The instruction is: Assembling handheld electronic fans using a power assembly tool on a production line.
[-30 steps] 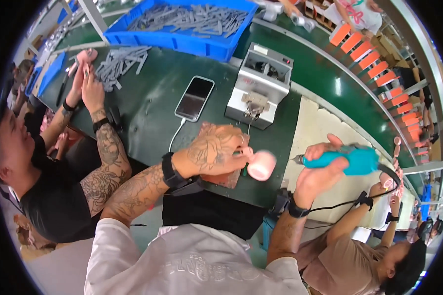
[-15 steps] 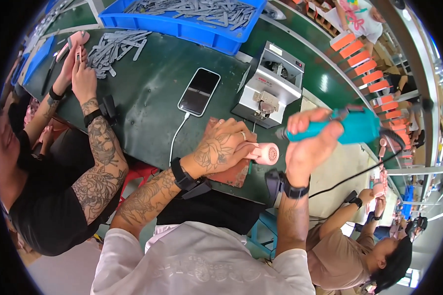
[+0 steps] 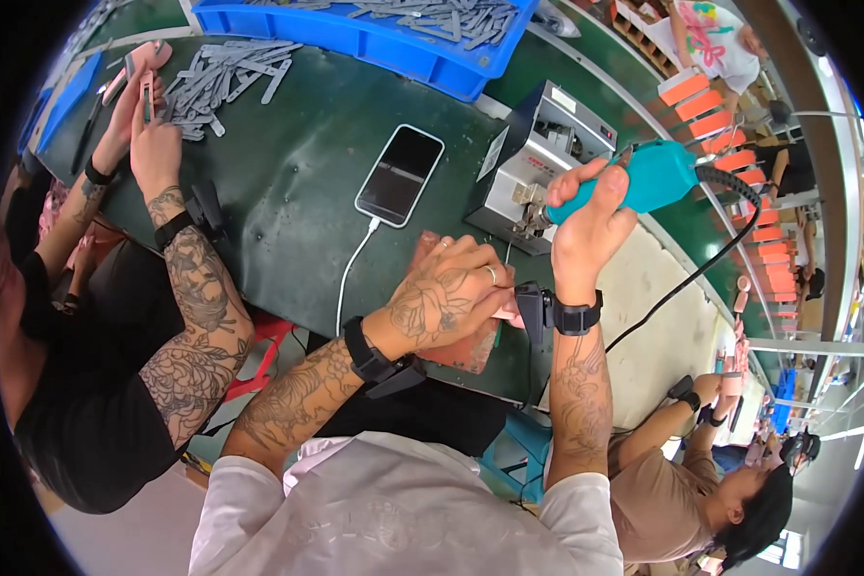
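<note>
My right hand (image 3: 590,216) is closed around a teal electric screwdriver (image 3: 643,182) with a black cable, its tip pointing left toward a small grey metal machine (image 3: 538,158). My left hand (image 3: 446,298) is closed over a pink part that is mostly hidden under the fingers, resting on a reddish block (image 3: 466,350) at the near edge of the dark green bench (image 3: 298,182). Both wrists wear black bands.
A phone (image 3: 400,175) lies on the bench, plugged into a white cable. A blue bin (image 3: 374,29) of grey parts stands at the back, with a loose pile of grey strips (image 3: 221,77) to the left. A co-worker's hands (image 3: 139,125) work on my left; other people sit to my right.
My right hand has swung the teal screwdriver leftward and up toward the grey machine. My left hand has drawn the pink part in and covered it on the block.
</note>
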Tool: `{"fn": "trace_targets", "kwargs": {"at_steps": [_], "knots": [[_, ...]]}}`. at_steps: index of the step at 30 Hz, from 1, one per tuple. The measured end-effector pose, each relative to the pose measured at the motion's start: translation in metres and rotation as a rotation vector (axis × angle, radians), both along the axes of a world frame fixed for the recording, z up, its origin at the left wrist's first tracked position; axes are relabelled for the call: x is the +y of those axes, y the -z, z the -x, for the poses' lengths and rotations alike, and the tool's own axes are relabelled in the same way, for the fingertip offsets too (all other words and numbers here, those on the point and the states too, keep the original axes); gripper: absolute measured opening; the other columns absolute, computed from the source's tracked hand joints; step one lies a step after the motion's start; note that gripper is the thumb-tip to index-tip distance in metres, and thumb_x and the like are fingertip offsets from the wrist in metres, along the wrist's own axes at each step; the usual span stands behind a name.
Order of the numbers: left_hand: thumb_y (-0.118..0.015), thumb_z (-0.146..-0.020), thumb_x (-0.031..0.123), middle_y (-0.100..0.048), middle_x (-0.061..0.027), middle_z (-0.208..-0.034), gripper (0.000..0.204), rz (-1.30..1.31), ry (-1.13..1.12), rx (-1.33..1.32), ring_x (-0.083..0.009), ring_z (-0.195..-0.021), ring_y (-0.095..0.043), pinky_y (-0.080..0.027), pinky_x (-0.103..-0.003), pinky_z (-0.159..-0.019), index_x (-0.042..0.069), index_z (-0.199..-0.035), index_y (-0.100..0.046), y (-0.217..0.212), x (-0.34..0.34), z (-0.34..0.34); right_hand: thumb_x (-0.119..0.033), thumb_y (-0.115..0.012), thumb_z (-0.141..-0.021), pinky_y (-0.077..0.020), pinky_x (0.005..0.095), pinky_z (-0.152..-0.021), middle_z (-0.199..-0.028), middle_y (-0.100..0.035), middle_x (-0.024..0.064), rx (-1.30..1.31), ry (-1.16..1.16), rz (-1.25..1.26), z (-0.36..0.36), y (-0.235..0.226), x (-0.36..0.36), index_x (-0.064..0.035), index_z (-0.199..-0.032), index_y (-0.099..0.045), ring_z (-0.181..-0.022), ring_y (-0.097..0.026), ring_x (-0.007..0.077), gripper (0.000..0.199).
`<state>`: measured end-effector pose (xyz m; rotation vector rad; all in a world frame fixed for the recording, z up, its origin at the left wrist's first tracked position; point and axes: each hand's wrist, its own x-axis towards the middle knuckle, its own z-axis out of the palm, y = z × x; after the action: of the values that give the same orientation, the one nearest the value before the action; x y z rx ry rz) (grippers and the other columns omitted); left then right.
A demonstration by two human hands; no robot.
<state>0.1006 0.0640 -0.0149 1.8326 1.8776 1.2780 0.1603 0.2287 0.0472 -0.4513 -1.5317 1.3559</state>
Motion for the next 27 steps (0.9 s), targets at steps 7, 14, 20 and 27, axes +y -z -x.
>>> {"fn": "trace_targets", "kwargs": {"at_steps": [7,14,20,27], "knots": [[-0.07,-0.091,0.019,-0.065,-0.0066,-0.102,0.018,0.011,-0.027,-0.053,-0.0301,-0.096,-0.059,-0.045,-0.043,-0.089,0.011,-0.108,-0.073,0.003,0.0,0.005,-0.052,-0.052,-0.107,-0.0457,0.034,-0.058,-0.071,-0.052,0.0074,-0.085,-0.024,0.024,-0.018,-0.001,-0.019,-0.0007,-0.094,-0.052,-0.062,-0.053,0.0194,0.053],[-0.072,-0.09,0.017,-0.066,-0.0062,-0.102,0.016,-0.014,-0.036,-0.073,-0.0283,-0.095,-0.06,-0.046,-0.041,-0.087,0.01,-0.104,-0.073,0.001,0.002,0.0,-0.072,-0.058,-0.095,-0.0399,0.0334,-0.053,-0.067,-0.049,0.0068,-0.004,-0.036,0.116,-0.06,-0.008,-0.04,-0.0043,-0.093,-0.05,-0.056,-0.047,0.0191,0.068],[-0.072,-0.09,0.016,-0.066,-0.0061,-0.102,0.017,-0.016,-0.037,-0.042,-0.0287,-0.094,-0.06,-0.047,-0.042,-0.086,0.01,-0.106,-0.073,0.0,-0.001,0.0,-0.07,-0.063,-0.093,-0.0415,0.0331,-0.053,-0.066,-0.048,0.0064,-0.037,-0.075,0.092,-0.059,0.001,-0.044,-0.004,-0.094,-0.049,-0.056,-0.049,0.0189,0.068],[-0.068,-0.091,0.02,-0.062,-0.006,-0.104,0.015,0.044,-0.037,-0.05,-0.0283,-0.099,-0.058,-0.043,-0.045,-0.09,0.01,-0.101,-0.072,0.0,-0.001,-0.002,-0.066,-0.064,-0.095,-0.0419,0.0335,-0.051,-0.066,-0.048,0.0064,-0.056,-0.083,0.076,-0.058,0.013,-0.046,-0.0041,-0.095,-0.048,-0.055,-0.048,0.0177,0.064]]}}
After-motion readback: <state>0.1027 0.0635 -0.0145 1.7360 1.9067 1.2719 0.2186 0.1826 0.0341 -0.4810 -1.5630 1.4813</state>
